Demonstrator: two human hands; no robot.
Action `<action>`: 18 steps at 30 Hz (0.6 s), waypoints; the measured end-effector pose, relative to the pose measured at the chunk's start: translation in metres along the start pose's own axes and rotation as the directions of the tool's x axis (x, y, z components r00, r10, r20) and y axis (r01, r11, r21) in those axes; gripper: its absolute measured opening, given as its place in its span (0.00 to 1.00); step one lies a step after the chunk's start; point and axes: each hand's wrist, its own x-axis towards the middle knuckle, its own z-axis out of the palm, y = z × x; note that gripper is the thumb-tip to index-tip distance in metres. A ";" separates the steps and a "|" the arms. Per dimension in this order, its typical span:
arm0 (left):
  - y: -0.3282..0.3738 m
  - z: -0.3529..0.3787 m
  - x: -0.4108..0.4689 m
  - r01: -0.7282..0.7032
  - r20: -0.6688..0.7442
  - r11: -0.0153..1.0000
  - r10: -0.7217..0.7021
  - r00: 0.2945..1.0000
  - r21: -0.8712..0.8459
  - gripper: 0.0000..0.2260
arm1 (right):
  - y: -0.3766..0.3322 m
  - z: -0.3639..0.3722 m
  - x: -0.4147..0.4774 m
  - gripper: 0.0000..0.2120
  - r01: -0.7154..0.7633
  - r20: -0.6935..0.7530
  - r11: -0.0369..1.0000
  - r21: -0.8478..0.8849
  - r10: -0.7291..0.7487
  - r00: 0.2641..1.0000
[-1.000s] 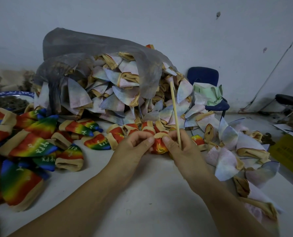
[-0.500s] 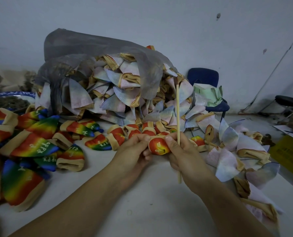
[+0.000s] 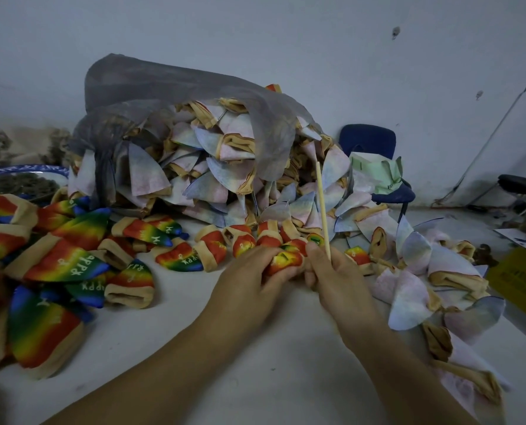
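A small rainbow-printed fabric piece (image 3: 286, 261), red and orange side up, is bunched between both hands just above the white table (image 3: 255, 363). My left hand (image 3: 249, 277) grips its left side with curled fingers. My right hand (image 3: 335, 277) pinches its right edge with the thumb and also holds a thin wooden stick (image 3: 322, 207), which points up and slightly left from the fist. The lower end of the stick is hidden inside my hand.
Turned rainbow pieces (image 3: 68, 262) with tan cuffs lie spread at the left. A grey bag (image 3: 169, 96) spills pale inside-out pieces (image 3: 212, 167) behind and to the right (image 3: 415, 271). A blue chair (image 3: 375, 148) stands by the wall; a yellow sheet (image 3: 522, 277) lies at the right.
The hands have drawn closer together and a little lower over the fabric piece. The stick has slid up through my right hand; its lower end no longer shows below the fist.
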 end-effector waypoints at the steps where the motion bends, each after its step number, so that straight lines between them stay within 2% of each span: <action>1: -0.004 -0.001 0.002 0.025 -0.006 0.995 -0.024 1.000 0.095 0.10 | 0.001 0.000 0.001 0.19 0.019 -0.016 0.998 -0.057 -0.020 1.000; 3: -0.013 -0.003 0.003 0.100 0.008 0.946 -0.107 0.994 0.309 0.16 | 0.004 -0.001 0.001 0.19 0.029 -0.046 0.993 -0.111 -0.035 0.998; 5: -0.019 -0.004 0.002 0.158 0.011 0.890 -0.180 0.984 0.428 0.20 | 0.007 -0.001 0.002 0.19 0.035 -0.073 0.988 -0.147 -0.046 0.996; 8: -0.021 -0.004 0.000 0.151 -0.003 0.872 -0.169 0.986 0.465 0.19 | 0.012 0.002 0.002 0.18 0.040 -0.071 0.975 -0.219 -0.057 0.996; 11: -0.018 -0.006 0.003 0.150 0.023 0.864 -0.184 0.983 0.481 0.14 | 0.016 0.003 0.003 0.15 0.037 -0.001 0.947 -0.320 -0.040 0.999; 13: -0.014 -0.006 0.004 0.185 0.017 0.920 -0.203 0.979 0.347 0.10 | 0.016 0.003 0.003 0.14 0.054 0.028 0.937 -0.345 -0.047 0.998; 15: -0.007 -0.004 0.005 0.275 0.011 0.960 -0.276 0.961 0.057 0.08 | 0.014 0.002 0.001 0.15 0.085 0.043 0.940 -0.330 -0.075 0.996; 17: -0.001 -0.004 0.007 0.346 0.024 0.918 -0.348 0.937 -0.195 0.06 | 0.012 0.002 -0.001 0.18 0.107 0.055 0.948 -0.301 -0.095 0.994; 18: -0.001 -0.005 0.008 0.343 0.008 0.909 -0.351 0.936 -0.237 0.06 | 0.012 0.001 -0.001 0.20 0.103 0.056 0.948 -0.300 -0.091 0.994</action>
